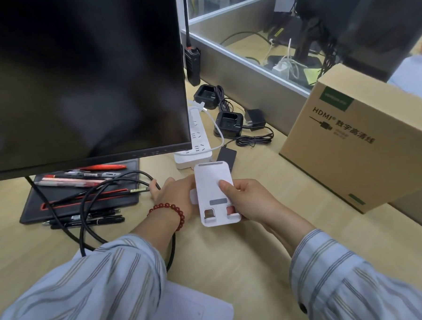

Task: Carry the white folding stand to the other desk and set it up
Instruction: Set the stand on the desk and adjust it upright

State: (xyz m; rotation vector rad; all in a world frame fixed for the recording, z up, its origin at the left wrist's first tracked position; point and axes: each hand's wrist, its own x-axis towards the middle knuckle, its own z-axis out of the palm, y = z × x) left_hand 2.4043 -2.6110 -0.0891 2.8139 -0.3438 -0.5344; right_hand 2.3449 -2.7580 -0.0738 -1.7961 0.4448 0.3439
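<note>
Both hands hold the white folding stand (215,191) above the pale wooden desk (246,251), just in front of the monitor (78,76); the stand faces up toward the camera, its long flat panel tilted away, with 2 small hooked lips at its near edge and a grey strip just above them. The right hand (246,199) grips the stand's right side, its thumb pressed flat on the front panel and its fingers curled underneath; the left hand (172,191) is closed on the left edge, mostly behind the panel, so only its back and thumb side show (a red bead bracelet (170,212) circles that wrist). Both arms wear striped light-blue sleeves (101,283). Beyond the stand lies a white power strip (196,141) with a white cable plugged in; 2 black charging cradles (227,124) with coiled black cords sit further back, near a grey partition (237,68). To the left, a dark tray (80,198) holds several pens, and a black cable (90,215) loops across it and over the desk. A brown cardboard box (365,137) printed with "HDMI" stands at the right; a white sheet of paper (196,310) lies at the near edge.
</note>
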